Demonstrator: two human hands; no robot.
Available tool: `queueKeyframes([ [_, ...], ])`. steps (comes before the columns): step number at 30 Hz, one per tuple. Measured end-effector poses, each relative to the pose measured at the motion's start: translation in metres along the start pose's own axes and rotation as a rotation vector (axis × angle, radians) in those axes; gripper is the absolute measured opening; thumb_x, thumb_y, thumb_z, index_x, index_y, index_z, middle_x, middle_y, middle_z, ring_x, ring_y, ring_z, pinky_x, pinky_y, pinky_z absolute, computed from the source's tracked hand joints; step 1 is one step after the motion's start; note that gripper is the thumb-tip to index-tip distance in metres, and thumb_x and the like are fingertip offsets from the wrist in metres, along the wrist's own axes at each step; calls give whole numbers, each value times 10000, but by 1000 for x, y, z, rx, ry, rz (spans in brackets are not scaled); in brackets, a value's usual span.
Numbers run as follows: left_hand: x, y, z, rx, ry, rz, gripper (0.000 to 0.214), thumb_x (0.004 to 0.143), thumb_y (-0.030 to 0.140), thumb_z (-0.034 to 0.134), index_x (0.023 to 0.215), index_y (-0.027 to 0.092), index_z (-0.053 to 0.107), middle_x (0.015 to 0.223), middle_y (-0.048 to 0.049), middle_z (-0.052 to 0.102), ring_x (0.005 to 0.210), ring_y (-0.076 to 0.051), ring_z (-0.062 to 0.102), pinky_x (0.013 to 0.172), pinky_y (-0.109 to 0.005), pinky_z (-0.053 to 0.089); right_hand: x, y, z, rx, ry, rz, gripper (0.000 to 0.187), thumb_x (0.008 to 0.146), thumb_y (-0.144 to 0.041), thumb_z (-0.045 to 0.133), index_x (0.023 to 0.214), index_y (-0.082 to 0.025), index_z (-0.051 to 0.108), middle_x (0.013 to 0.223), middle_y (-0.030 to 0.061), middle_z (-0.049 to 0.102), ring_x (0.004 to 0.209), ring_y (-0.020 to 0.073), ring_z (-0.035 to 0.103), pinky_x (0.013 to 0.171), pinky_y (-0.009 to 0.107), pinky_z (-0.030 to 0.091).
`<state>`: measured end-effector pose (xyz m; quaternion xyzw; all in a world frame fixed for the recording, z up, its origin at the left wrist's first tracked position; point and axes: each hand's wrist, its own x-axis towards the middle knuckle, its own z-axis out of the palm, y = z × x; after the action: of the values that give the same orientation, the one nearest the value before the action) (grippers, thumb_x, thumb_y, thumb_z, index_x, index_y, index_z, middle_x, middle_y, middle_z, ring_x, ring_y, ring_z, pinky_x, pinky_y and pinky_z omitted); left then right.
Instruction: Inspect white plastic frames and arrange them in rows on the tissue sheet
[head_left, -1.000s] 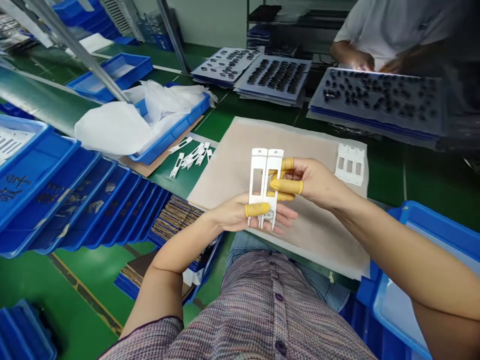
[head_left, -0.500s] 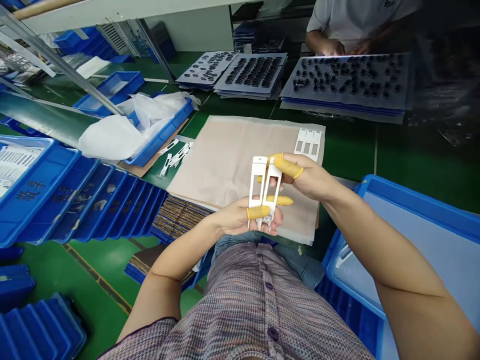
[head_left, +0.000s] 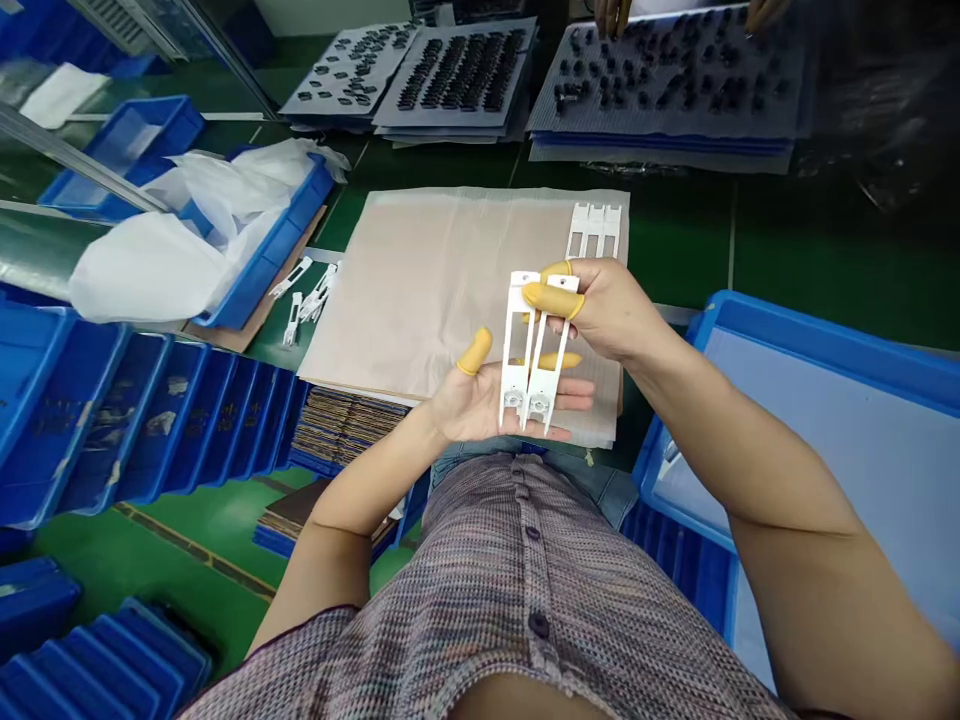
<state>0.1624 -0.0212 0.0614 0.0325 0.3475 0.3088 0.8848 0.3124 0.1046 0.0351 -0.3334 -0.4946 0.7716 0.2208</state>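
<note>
So, two white plastic frames point(head_left: 526, 350) are pinched near their top ends by the right hand point(head_left: 600, 310), with thumb and fingers closed on them in yellow cots point(head_left: 551, 297). Their lower ends are held over the open left hand point(head_left: 480, 405), fingers spread flat and the cotted thumb lifted clear. All of it is held over the near part of a beige sheet point(head_left: 450, 280), and another white frame point(head_left: 594, 230) is lying at the sheet's far edge, just past the right hand.
</note>
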Motion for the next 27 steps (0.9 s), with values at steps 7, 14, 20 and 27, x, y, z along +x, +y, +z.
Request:
queueKeyframes([
  [7, -11, 6, -15, -48, -48, -56, 868, 876, 809, 407, 1400, 141, 587, 1502, -225, 578, 1514, -412, 421, 1060, -549, 515, 9, 9, 14, -32, 52, 55, 452, 788, -594, 829, 694, -217, 598, 609, -6, 522, 552, 117, 458, 495, 282, 365],
  [14, -24, 7, -26, 127, -61, 4, 769, 853, 757, 625, 1357, 178, 659, 1457, -201, 627, 1386, -389, 571, 1010, -503, 558, 13, 13, 27, -29, 34, 54, 464, 749, -622, 840, 706, -216, 620, 595, -19, 542, 535, 104, 456, 492, 262, 379],
  [20, -42, 32, -32, 1021, 92, 197, 315, 947, 453, 697, 1114, 202, 787, 1142, -111, 778, 1004, -233, 721, 909, -368, 569, -12, -4, 39, -141, 1, -244, 418, 849, -620, 761, 819, -203, 750, 708, 7, 660, 612, 122, 580, 565, 267, 478],
  [27, -3, 116, -61, 1871, -69, 604, 279, 1041, 348, 553, 1212, 278, 761, 1266, -98, 747, 1218, -281, 636, 1062, -468, 477, -33, 14, 40, -807, 132, -1047, 187, 973, -211, 677, 1111, -274, 787, 1028, 36, 777, 873, 154, 721, 717, 269, 595],
])
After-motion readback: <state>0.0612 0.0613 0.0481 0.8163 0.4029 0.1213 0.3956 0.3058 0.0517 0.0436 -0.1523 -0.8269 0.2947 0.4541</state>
